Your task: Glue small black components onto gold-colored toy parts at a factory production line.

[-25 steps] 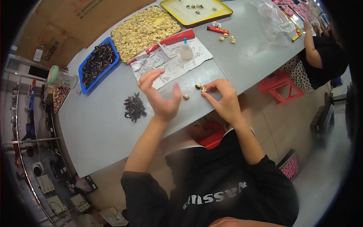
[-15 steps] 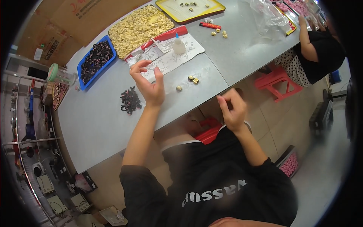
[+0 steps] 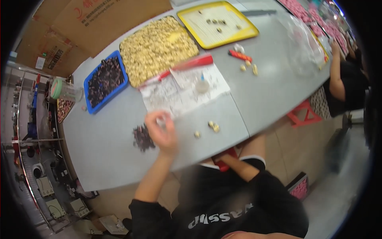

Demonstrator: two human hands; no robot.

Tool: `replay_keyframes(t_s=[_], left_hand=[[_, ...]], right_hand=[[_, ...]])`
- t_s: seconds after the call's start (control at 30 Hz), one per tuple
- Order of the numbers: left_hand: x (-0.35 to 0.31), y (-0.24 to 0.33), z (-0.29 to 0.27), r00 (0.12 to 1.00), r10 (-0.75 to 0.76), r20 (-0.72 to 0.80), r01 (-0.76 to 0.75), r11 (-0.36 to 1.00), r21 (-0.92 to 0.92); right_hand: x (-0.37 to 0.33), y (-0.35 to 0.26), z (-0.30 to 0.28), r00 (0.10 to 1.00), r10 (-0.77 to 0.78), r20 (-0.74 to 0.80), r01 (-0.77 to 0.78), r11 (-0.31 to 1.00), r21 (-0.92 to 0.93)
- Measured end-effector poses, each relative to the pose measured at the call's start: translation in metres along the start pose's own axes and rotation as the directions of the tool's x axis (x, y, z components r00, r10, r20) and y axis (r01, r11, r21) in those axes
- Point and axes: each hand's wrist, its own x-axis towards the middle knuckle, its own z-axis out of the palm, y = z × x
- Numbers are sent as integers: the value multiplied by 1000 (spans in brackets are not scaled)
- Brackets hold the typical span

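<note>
My left hand [image 3: 161, 131] is over the table beside a small pile of dark, curved pieces [image 3: 142, 138]. Its fingers are loosely curled and apart from the thumb, with nothing visible between them; motion blurs it slightly. My right hand [image 3: 223, 158] is down below the table's front edge, by a red plastic stool [image 3: 230, 154] at my thighs, and its fingers are hidden. To the right of my left hand lie a few small cream-and-dark pieces [image 3: 214, 126] and a single one [image 3: 197, 134]. Farther back, a white sheet [image 3: 187, 101] carries a small squeeze bottle [image 3: 202, 86] with a blue tip.
A blue tray [image 3: 126, 79] of dark pieces, a mass of cream pieces [image 3: 157, 47] and a yellow-rimmed tray [image 3: 229, 42] line the far side. A red tube-like item [image 3: 240, 55] and a clear plastic bag [image 3: 300, 47] lie rightward. Another person [image 3: 346, 85] sits at right.
My right hand has dropped from beside the table edge to below it, near the stool. My left hand has come nearer to the dark pile, its fingers more curled. The view has shifted.
</note>
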Motion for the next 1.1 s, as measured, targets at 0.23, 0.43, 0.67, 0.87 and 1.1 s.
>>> replay_keyframes(t_s=[0.23, 0.43, 0.67, 0.87, 1.1], left_hand=[[14, 9, -15, 954, 134, 269, -173, 977, 125], [15, 12, -16, 970, 12, 244, -23, 999, 42], [13, 12, -16, 958, 51, 282, -67, 997, 46], [5, 14, -2, 940, 182, 288, -222, 968, 113], [7, 24, 0, 967, 242, 75, -250, 961, 120]], right_hand=[[25, 17, -58, 1000, -29, 0, 29, 999, -16], [35, 35, -79, 1000, -26, 3, 26, 999, -42], [36, 40, -83, 997, -9, -79, 0, 995, -104], [25, 51, -70, 967, -20, -252, -24, 985, -172], [-24, 55, -78, 705, -152, -693, -31, 969, -245]])
